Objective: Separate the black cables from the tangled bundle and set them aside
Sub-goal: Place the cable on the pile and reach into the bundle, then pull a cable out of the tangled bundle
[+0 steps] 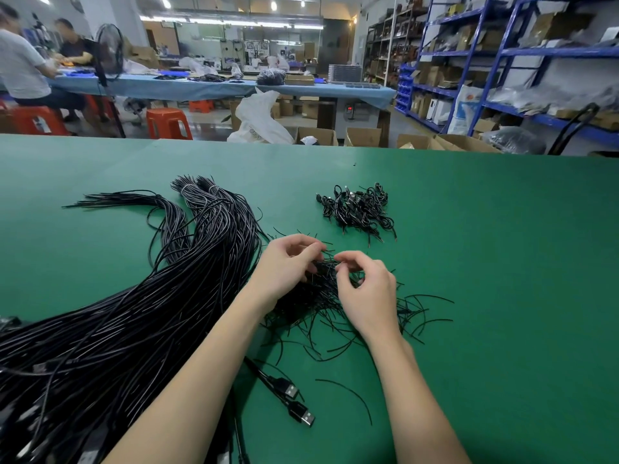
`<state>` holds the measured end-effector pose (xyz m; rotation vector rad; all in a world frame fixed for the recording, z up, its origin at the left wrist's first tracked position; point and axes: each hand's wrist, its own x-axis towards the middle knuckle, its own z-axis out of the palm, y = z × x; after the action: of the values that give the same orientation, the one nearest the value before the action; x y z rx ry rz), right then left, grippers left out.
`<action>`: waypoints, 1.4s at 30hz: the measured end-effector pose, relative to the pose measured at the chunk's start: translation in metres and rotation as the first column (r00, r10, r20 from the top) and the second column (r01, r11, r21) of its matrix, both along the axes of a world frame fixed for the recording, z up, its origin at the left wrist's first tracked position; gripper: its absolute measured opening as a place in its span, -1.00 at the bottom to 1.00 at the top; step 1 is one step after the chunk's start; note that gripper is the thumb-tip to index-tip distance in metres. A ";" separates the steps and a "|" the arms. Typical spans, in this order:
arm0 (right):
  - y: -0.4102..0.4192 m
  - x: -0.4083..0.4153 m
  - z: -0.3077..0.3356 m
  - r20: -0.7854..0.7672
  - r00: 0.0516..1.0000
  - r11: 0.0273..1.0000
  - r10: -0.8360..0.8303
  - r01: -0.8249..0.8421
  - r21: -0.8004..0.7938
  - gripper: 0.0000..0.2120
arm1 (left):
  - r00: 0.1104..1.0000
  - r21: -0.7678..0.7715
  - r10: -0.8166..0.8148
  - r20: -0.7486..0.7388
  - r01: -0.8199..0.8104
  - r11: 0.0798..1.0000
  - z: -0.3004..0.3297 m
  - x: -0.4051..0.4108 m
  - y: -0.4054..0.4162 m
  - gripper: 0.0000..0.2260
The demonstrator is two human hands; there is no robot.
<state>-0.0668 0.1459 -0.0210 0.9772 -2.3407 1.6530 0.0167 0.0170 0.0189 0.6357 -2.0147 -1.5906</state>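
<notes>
On the left of the green table point(469, 229) lies a big bundle point(134, 313) of long black cables, which runs from the near left corner up toward the middle and spreads into loose ends at the far side. Two USB plugs point(298, 405) lie near the front edge, just right of the left forearm. In the middle sits the tangle point(321, 296) of short thin black cables, with many stray ends sticking out on its right side. The left hand point(284, 266) is on the left part of this tangle, its fingers curled and pinching some strands at the top. The right hand point(365, 289) is just beside it, thumb and first finger bent together on a strand (the other fingers are curled loosely above the tangle). Farther back and to the right, well apart from the hands, a small pile point(356, 209) of short black cables with connectors rests on the table.
</notes>
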 end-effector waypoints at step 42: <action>-0.004 0.006 0.012 0.243 0.959 0.989 0.146 -0.134 -0.066 -0.87 | 0.915 -0.580 0.354 0.194 -0.184 0.794 0.011 0.010 -0.017 -0.66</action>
<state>-0.0604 0.1416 -0.0093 1.0005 -2.4171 1.9827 0.0267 -0.0002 0.0297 0.9151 -2.3186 -0.7091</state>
